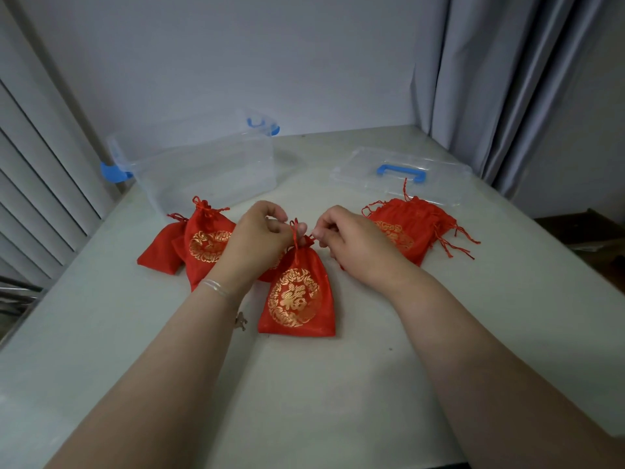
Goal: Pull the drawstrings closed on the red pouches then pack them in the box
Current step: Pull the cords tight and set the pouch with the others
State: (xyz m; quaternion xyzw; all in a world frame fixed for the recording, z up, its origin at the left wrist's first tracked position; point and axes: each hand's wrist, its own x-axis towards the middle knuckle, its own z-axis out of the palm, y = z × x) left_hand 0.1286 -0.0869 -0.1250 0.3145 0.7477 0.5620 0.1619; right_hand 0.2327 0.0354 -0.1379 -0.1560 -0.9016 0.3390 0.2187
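Hands, left and right, each pinch the pouch drawstrings.

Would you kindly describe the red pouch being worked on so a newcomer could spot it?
On the pale table, nearer than the clear plastic box, lies a red satin pouch with a gold emblem. Unlike the piles at either side, it lies alone, both hands pinching its drawstrings.

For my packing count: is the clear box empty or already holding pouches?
Empty: the clear box shows no red inside; its lid lies apart.
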